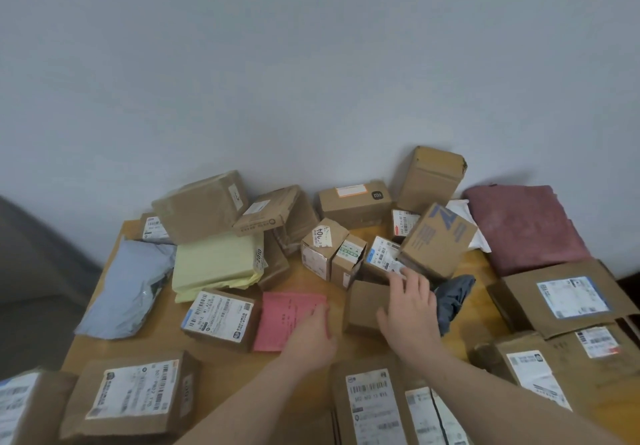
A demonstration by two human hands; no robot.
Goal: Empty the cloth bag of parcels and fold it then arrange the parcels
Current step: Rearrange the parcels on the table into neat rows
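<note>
The maroon cloth bag (526,226) lies folded flat at the table's far right, against the wall. Cardboard parcels are scattered over the wooden table (235,365). My left hand (311,333) lies on the right edge of a pink envelope (284,313), with its fingers curled at that edge. My right hand (412,306) reaches over a small plain brown box (363,306), fingers across its far top edge and thumb on its near side.
A yellow padded mailer (214,264) and a grey poly bag (128,288) lie at left. Small boxes (329,254) cluster behind my hands, a dark grey pouch (453,295) sits right of them, and labelled cartons (131,396) line the near edge. A wall rises behind.
</note>
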